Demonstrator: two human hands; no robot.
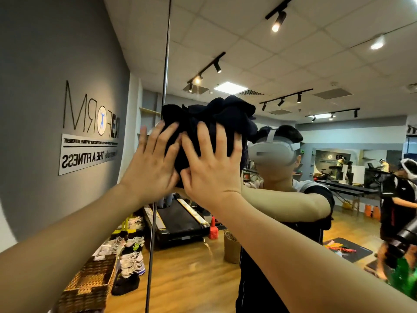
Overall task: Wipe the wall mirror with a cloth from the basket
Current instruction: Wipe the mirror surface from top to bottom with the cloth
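Head view shows both hands raised side by side, fingers spread and straight, pressing a dark cloth flat on the wall mirror; left hand covers its left part, right hand its middle; the bunched cloth lies wider than tall, its loose folds pointing upward; a vertical mirror seam runs behind it; a woven basket is at lower left, beside shoes on the floor.

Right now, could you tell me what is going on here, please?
A person is wiping the wall mirror with a dark cloth. Both hands, left and right, press the bunched cloth flat against the glass at head height, fingers spread. A woven basket sits low at the left.
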